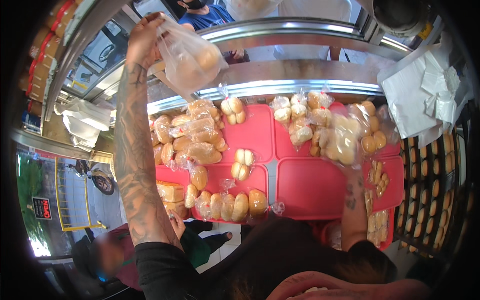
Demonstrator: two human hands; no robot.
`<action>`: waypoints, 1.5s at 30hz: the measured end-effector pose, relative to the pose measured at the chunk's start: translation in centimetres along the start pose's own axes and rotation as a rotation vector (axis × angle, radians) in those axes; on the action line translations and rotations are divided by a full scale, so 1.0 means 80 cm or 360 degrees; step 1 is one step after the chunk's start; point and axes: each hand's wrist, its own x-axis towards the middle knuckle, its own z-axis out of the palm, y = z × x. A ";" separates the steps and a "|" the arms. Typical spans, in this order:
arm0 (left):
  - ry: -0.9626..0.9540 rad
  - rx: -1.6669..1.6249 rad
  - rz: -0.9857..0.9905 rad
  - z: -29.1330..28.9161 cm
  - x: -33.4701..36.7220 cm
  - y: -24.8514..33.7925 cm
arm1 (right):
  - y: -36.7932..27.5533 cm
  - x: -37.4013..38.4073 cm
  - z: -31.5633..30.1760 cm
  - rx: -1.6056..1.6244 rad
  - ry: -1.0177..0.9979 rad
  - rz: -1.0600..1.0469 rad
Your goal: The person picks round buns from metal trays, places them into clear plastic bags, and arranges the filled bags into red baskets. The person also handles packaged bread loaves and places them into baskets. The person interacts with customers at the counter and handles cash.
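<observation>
High at the upper left, my left hand point(145, 40) grips the top of a translucent plastic bag point(192, 60). Round bread rolls show through its film as it hangs near the counter's metal ledge. At the right, my right hand point(352, 171) is at the lower end of a clear bag of bread rolls point(342, 137), smeared by motion. That bag hides most of the fingers, which seem closed on it. More bagged rolls point(300, 117) lie just left of it on a red tray point(312, 185).
Bagged long loaves point(197, 137) and a row of bagged buns point(232, 205) rest on red trays at left. White plastic bags point(425, 90) hang at the right, above racks of rolls point(425, 185). A person point(212, 17) stands beyond the counter; another point(115, 250) is at lower left.
</observation>
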 end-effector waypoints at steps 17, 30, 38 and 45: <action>0.0462 0.0725 0.0970 0.017 -0.117 -0.074 | -0.080 0.191 0.426 0.0662 -0.1405 -0.0115; -0.0446 -0.1208 -0.0461 0.159 -0.354 -0.137 | 0.006 0.052 0.252 0.0260 -0.0795 0.0570; -0.0500 -0.0968 -0.0844 0.168 -0.466 -0.220 | 0.117 -0.068 0.174 -0.0120 -0.0217 0.0617; -0.0440 -0.0725 -0.0669 0.086 -0.501 -0.230 | 0.088 -0.046 0.257 0.0299 -0.0229 0.0460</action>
